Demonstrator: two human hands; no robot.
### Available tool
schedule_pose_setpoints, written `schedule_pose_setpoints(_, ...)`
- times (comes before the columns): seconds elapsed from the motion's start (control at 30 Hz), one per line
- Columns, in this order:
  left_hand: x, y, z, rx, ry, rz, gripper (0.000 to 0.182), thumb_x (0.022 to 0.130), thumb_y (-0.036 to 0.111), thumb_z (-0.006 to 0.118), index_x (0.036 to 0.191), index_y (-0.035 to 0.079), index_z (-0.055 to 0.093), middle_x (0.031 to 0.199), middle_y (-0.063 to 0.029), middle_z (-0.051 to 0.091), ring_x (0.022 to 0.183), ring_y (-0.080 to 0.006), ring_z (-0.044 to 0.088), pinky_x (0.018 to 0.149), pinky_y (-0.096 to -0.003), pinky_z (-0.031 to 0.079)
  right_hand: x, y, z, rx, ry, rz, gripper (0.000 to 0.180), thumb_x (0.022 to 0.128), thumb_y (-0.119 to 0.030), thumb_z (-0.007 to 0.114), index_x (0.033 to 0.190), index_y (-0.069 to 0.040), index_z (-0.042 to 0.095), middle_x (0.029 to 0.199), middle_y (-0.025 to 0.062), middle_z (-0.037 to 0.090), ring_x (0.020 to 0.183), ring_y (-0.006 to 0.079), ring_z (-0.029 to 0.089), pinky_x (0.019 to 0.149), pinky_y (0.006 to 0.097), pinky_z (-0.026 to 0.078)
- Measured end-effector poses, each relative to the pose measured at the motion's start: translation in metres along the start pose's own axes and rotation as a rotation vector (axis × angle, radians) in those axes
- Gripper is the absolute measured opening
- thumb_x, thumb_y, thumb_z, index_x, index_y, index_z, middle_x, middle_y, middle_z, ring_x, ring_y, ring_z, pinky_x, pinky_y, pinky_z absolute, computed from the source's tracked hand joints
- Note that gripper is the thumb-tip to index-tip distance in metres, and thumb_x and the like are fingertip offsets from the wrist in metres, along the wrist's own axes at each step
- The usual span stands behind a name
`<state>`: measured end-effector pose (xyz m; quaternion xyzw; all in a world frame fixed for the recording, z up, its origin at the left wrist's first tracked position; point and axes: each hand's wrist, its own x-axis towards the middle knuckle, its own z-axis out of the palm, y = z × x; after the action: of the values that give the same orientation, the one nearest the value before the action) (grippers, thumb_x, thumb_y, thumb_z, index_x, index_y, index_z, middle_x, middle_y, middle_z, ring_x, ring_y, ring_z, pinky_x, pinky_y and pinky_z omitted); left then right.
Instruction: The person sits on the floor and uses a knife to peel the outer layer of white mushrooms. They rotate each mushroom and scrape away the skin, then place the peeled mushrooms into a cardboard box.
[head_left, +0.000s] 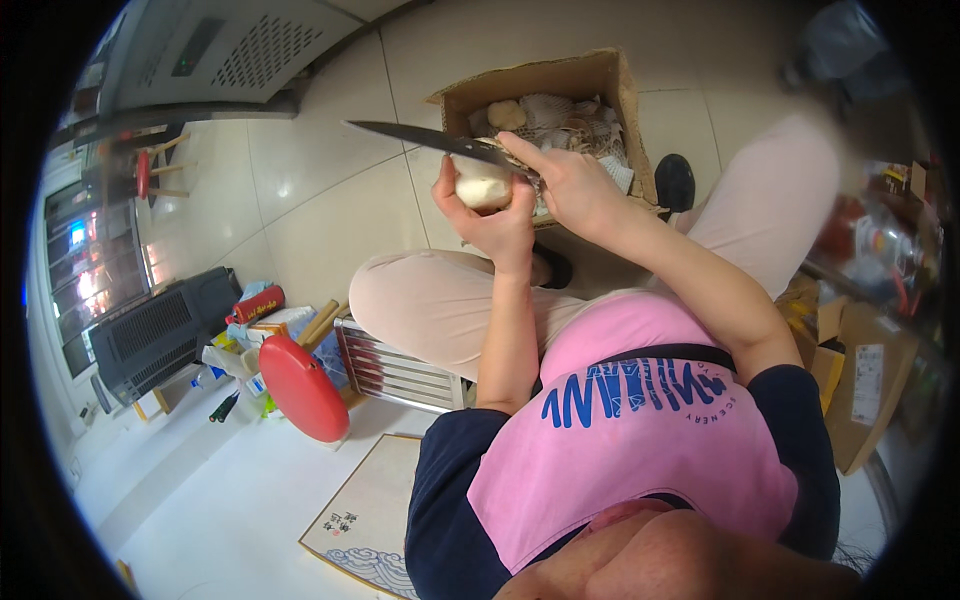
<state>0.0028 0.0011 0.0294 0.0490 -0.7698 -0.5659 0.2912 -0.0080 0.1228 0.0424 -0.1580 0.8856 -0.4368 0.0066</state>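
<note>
My left hand (491, 225) grips a pale, rounded peeled vegetable (482, 186), fingers and thumb on opposite sides of it. My right hand (574, 180) is closed on a long knife with a dark blade (420, 135), its handle hidden in the hand and its tip pointing left. The blade lies across the upper side of the vegetable, and bits of peel cling to it near the hand. Below both hands stands an open cardboard box (626, 97) holding white foam netting (546, 112), peelings and a pale rounded piece (507, 115).
A black shoe (674, 182) is right of the box. To the left are a red-topped stool (304, 388), a slatted metal stool (405, 371) and a grey metal appliance (232, 52). Cardboard boxes (874, 382) and plastic-wrapped goods (877, 247) stand at the right.
</note>
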Motion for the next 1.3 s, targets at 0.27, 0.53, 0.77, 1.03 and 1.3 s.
schedule_pose_setpoints(0.27,0.007,0.002,-0.007,-0.278,-0.046,-0.197,0.064,0.072,-0.004,0.071,0.128,0.0,0.041,0.117,-0.0103,0.05,0.105,-0.0184,0.055,0.092,-0.0314,0.048,0.005,0.002,-0.011,0.105,-0.106,-0.005,0.069,0.077,0.006,0.053,0.142,-0.013,0.04,0.085,0.0222,0.065,0.075,0.0396,0.064,0.066,0.0462,0.052)
schedule_pose_setpoints(0.53,-0.001,-0.001,-0.004,-0.143,-0.043,-0.105,0.073,0.066,0.005,0.078,0.13,-0.001,0.044,0.119,-0.0104,0.047,0.108,-0.0207,0.052,0.095,-0.0328,0.044,0.005,0.009,-0.009,0.052,-0.04,-0.078,0.065,0.077,0.005,0.055,0.139,-0.012,0.044,0.082,0.0209,0.065,0.074,0.0391,0.064,0.066,0.0464,0.052)
schedule_pose_setpoints(0.77,0.002,0.0,-0.005,-0.202,-0.053,-0.165,0.073,0.069,0.007,0.079,0.131,-0.002,0.043,0.123,-0.0113,0.046,0.11,-0.0209,0.053,0.094,-0.0329,0.046,0.012,0.004,-0.01,0.162,-0.049,0.043,0.054,0.08,0.004,0.053,0.132,-0.008,0.048,0.088,0.0243,0.065,0.078,0.04,0.064,0.069,0.0457,0.051)
schedule_pose_setpoints(1.03,0.008,0.002,-0.01,-0.831,-0.249,-0.494,0.071,0.078,0.008,0.071,0.139,0.006,0.035,0.122,-0.0114,0.053,0.111,-0.0239,0.057,0.097,-0.0387,0.049,0.013,0.034,-0.022,0.279,-0.159,0.265,0.05,0.084,-0.002,0.05,0.133,-0.007,0.043,0.078,0.0237,0.061,0.071,0.0368,0.063,0.067,0.0442,0.047)
schedule_pose_setpoints(1.3,0.01,-0.007,-0.009,-0.833,-0.273,-0.547,0.072,0.076,-0.006,0.067,0.137,0.008,0.032,0.12,-0.0095,0.055,0.11,-0.0203,0.056,0.097,-0.0362,0.047,-0.004,0.02,-0.03,-0.028,-0.099,-0.074,0.07,0.078,0.001,0.056,0.143,-0.014,0.038,0.083,0.0203,0.065,0.073,0.0387,0.064,0.068,0.0469,0.053)
